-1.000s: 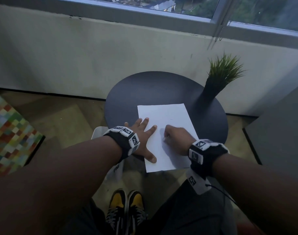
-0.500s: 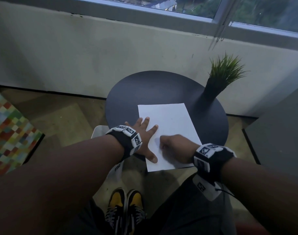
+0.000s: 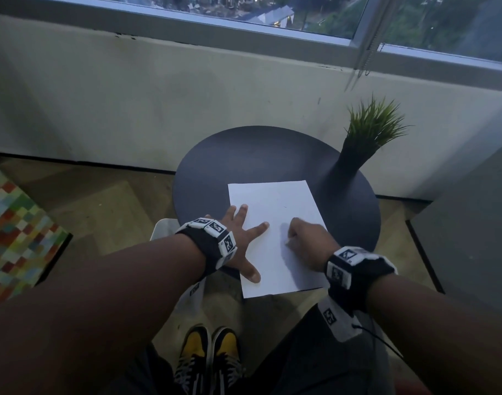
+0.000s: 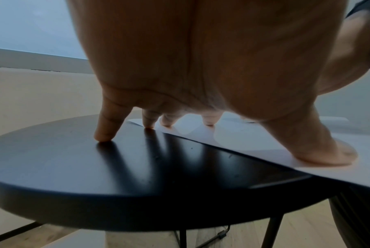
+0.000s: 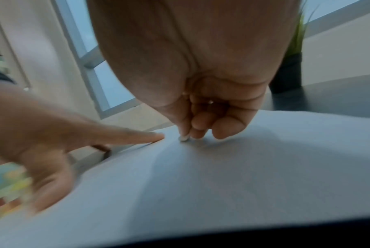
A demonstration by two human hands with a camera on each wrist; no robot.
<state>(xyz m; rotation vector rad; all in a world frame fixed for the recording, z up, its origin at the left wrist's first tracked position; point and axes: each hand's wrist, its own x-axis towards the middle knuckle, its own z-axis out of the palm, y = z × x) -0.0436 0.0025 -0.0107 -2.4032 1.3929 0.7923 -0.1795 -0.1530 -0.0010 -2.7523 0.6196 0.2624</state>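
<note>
Leftmost, a chequered patchwork surface (image 3: 13,232) sits low beside the wooden floor. Next comes the left hand (image 3: 239,240), spread flat with straight fingers. Its little finger (image 4: 104,132) presses the round dark table (image 3: 244,161) just off the sheet, and its thumb (image 4: 320,151) and the fingers nearest it press down the left edge of the white sheet of paper (image 3: 278,201). The paper lies flat on the near half of the table, its near end hanging over the rim. On its right part rests the right hand (image 3: 306,240), its fingers (image 5: 222,129) curled in tight, bunched tips touching the sheet. A pale speck at the thumb tip is too small to make out. Farthest right, a grassy plant in a dark vase (image 3: 369,129) stands on the table, just past the paper's far corner.
</note>
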